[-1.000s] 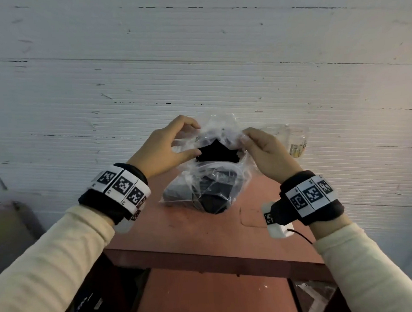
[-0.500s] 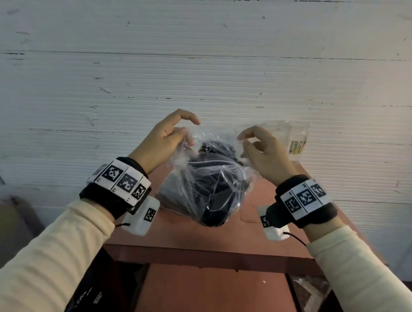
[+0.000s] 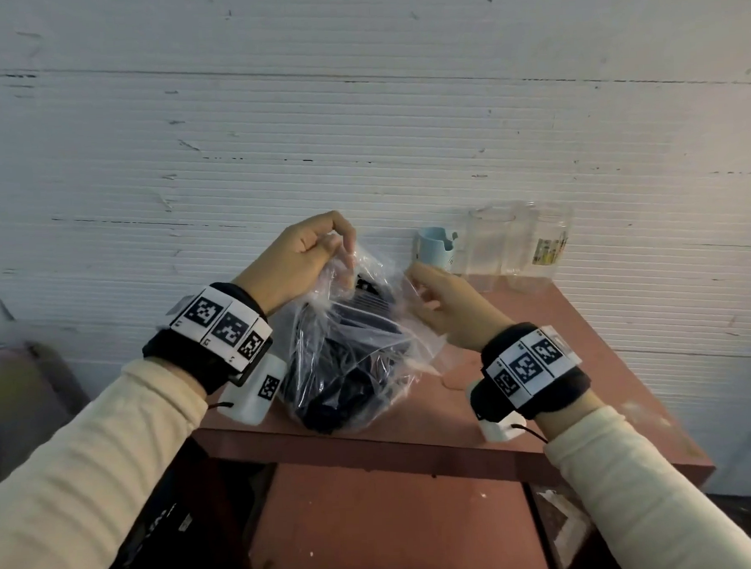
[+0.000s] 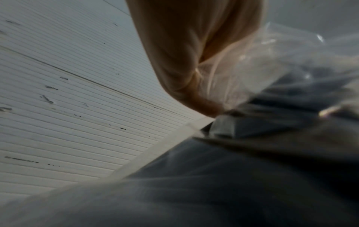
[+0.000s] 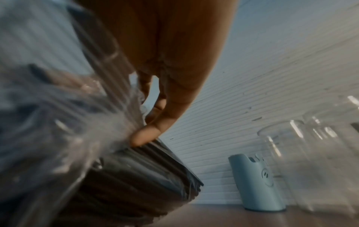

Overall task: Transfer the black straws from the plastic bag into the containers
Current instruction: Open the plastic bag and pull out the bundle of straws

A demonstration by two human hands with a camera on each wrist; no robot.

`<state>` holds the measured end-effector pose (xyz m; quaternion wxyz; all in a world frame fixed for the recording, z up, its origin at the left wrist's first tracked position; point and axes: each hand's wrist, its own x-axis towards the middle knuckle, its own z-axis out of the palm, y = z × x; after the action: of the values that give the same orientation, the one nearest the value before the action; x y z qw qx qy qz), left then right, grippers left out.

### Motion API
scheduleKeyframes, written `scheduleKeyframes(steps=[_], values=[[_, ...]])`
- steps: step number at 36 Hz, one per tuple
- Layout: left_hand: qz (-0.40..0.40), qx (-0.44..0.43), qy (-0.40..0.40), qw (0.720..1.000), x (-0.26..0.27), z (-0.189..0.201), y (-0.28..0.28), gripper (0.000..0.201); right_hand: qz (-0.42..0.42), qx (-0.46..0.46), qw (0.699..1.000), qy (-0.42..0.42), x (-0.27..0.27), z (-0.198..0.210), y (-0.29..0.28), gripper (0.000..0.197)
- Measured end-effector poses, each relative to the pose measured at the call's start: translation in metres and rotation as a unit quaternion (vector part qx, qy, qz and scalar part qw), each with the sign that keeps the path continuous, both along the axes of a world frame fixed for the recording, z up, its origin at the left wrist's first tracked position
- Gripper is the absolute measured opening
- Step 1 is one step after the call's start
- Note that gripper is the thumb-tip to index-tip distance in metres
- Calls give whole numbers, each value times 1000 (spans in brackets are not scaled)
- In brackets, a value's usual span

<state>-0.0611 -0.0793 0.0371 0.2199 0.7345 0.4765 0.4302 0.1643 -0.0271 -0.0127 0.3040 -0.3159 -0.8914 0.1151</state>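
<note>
A clear plastic bag [image 3: 368,349] full of black straws [image 3: 331,385] stands on the reddish table [image 3: 562,362]. My left hand [image 3: 316,252] pinches the bag's top left edge. My right hand [image 3: 430,299] pinches the right edge of the mouth, pulling it apart. In the right wrist view the straws [image 5: 139,176] show through the bag [image 5: 58,122] below my fingers [image 5: 145,136]. The left wrist view shows my left hand [image 4: 194,53] gripping bag film [image 4: 272,53]. A light blue holder [image 3: 436,247] and clear containers [image 3: 488,245] stand at the table's back.
A white ribbed wall [image 3: 357,113] rises right behind the table. A second clear container with a label [image 3: 544,242] stands at the far right of the row. A lower reddish shelf [image 3: 388,520] lies under the table's front edge.
Both hands moved from the knotted top to the sides of the bag's mouth and spread it open. The view shifted, revealing the blue holder and clear containers.
</note>
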Motion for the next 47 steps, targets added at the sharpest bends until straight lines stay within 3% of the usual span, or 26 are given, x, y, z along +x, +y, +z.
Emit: scheduleKeyframes(steps=[3,6,9,13,20,25,28,34,40,44,47], values=[[1,-37,25,999,-2,-4,-2,40,-35,-21,999,2,0,-2,9,10],[6,-69,49,996,-2,-6,-3,31,-50,-51,996,45,4,-1,14,2],[16,-77,121,990,-5,-8,-3,13,-59,-105,992,36,7,1,21,17],[13,-125,186,974,-12,-12,-1,47,-52,-172,983,48,14,-3,34,33],[56,-135,216,965,-11,-18,2,60,-54,-218,972,67,11,-3,28,22],[114,-109,145,977,-2,-17,4,56,-44,-231,970,58,19,3,22,16],[141,-99,83,982,-4,-19,8,53,-40,-226,972,58,30,11,13,27],[172,-62,25,983,8,-10,6,53,-106,-116,980,119,45,31,-20,34],[182,-50,-21,982,19,-17,18,54,-117,-321,939,22,45,29,-46,67],[198,-75,-32,977,20,-28,25,60,-89,-430,896,69,39,13,-43,82],[201,-86,-44,975,18,-38,28,56,-66,-463,874,131,31,9,-46,78]])
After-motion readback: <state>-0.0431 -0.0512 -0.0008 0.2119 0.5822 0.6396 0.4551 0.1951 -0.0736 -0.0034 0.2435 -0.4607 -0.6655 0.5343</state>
